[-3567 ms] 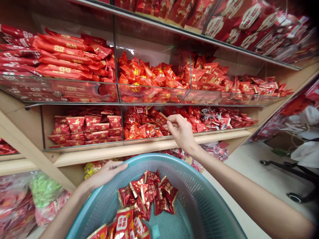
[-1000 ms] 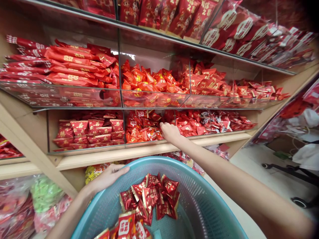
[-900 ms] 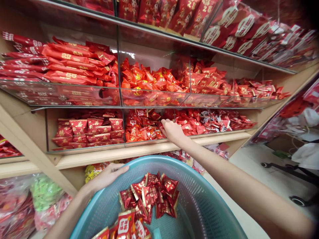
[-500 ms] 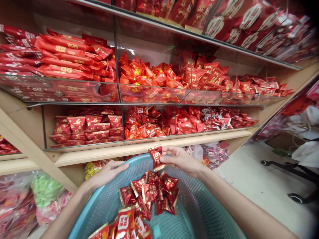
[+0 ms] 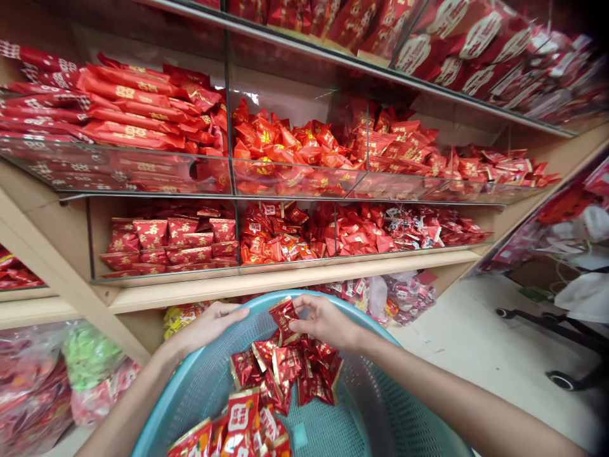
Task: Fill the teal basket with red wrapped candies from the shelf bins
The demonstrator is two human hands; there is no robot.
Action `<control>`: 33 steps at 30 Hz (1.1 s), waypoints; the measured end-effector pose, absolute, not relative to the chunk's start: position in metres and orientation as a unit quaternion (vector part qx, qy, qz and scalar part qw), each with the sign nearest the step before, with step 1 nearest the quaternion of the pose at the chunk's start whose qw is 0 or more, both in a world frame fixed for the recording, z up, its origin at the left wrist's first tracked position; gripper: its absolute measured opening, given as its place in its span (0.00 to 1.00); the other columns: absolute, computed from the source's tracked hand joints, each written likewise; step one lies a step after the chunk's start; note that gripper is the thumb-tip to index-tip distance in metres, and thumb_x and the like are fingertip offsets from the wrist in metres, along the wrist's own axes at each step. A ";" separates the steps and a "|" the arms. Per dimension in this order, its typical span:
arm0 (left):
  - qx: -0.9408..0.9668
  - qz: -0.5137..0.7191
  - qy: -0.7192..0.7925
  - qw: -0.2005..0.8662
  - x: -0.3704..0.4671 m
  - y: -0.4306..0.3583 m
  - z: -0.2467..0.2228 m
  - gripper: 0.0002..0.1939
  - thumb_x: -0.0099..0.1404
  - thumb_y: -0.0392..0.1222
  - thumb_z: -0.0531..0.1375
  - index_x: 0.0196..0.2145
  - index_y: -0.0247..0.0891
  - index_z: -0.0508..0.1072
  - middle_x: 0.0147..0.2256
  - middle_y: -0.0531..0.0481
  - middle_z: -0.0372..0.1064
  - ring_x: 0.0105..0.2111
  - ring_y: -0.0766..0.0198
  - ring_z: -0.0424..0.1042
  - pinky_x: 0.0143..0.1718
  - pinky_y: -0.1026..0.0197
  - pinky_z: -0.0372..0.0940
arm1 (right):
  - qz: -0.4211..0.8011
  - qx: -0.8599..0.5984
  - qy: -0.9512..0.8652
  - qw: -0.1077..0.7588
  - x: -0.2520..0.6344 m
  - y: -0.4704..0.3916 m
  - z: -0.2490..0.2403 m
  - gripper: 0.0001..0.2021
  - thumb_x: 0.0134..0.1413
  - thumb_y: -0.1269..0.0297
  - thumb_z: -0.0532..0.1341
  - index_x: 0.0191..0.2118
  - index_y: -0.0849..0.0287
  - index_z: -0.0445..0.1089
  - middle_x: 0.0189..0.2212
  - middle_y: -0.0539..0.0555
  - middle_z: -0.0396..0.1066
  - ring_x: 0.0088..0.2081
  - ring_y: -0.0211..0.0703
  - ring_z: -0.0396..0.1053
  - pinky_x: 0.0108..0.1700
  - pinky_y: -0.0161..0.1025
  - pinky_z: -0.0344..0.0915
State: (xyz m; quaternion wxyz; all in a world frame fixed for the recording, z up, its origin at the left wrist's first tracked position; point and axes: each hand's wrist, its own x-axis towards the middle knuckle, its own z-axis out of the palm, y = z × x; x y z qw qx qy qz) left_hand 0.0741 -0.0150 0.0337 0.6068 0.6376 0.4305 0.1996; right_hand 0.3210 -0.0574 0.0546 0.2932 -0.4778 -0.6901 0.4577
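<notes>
My left hand [image 5: 209, 325] grips the upper left rim of a blue-green plastic basket [image 5: 394, 393], with the thumb along the rim. Between the thumb and fingers of my right hand [image 5: 328, 322] is a small red candy packet [image 5: 282, 316] with gold edges, held just inside the basket's far side. Below it lies a heap of similar red candy packets [image 5: 287, 365]. Nearer to me in the basket are larger red packets with white labels [image 5: 240, 419].
A wooden shelf [image 5: 295, 277] with clear-fronted compartments of red packets stands ahead. Filled plastic bags [image 5: 90, 355] sit low on the left, more bags [image 5: 404, 295] under the shelf. A black wheeled chair base [image 5: 561, 379] is on the floor at right.
My right hand has moved down and slightly left with the candy packet, from the rim's height to just above the heap. My left hand stays on the rim.
</notes>
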 end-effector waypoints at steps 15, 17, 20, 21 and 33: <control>0.638 0.203 0.417 0.615 0.072 -0.013 0.030 0.23 0.57 0.55 0.55 0.39 0.33 0.74 0.30 0.48 0.72 0.29 0.61 0.68 0.31 0.63 0.62 | -0.120 -0.361 -0.924 -0.020 0.273 -0.086 0.032 0.04 0.56 0.72 0.51 0.37 0.61 0.59 0.33 0.54 0.62 0.31 0.42 0.67 0.24 0.36 0.63; 0.639 0.203 0.420 0.612 0.073 -0.014 0.031 0.23 0.57 0.55 0.55 0.39 0.33 0.74 0.31 0.48 0.73 0.29 0.62 0.68 0.31 0.64 0.62 | -0.104 -0.376 -0.920 -0.020 0.275 -0.085 0.045 0.04 0.56 0.72 0.50 0.37 0.60 0.59 0.34 0.53 0.62 0.28 0.41 0.67 0.23 0.35 0.62; 0.644 0.208 0.424 0.602 0.074 -0.014 0.033 0.24 0.55 0.57 0.55 0.36 0.34 0.74 0.31 0.49 0.73 0.28 0.62 0.67 0.30 0.64 0.61 | -0.091 -0.414 -0.906 0.004 0.281 -0.075 0.079 0.07 0.59 0.70 0.46 0.38 0.60 0.59 0.36 0.55 0.63 0.28 0.39 0.67 0.24 0.35 0.60; 0.646 0.208 0.423 0.600 0.074 -0.014 0.033 0.24 0.55 0.58 0.55 0.36 0.33 0.75 0.30 0.49 0.73 0.28 0.63 0.67 0.31 0.65 0.61 | -0.091 -0.433 -0.896 0.017 0.284 -0.069 0.092 0.08 0.59 0.70 0.45 0.38 0.60 0.60 0.36 0.55 0.63 0.29 0.39 0.67 0.25 0.34 0.60; 0.638 0.210 0.421 0.609 0.074 -0.014 0.032 0.23 0.56 0.57 0.55 0.39 0.36 0.75 0.33 0.49 0.74 0.30 0.62 0.69 0.33 0.64 0.62 | -0.146 -0.719 -0.675 0.078 0.323 0.070 0.140 0.14 0.57 0.76 0.45 0.46 0.66 0.62 0.41 0.65 0.64 0.41 0.47 0.68 0.39 0.38 0.64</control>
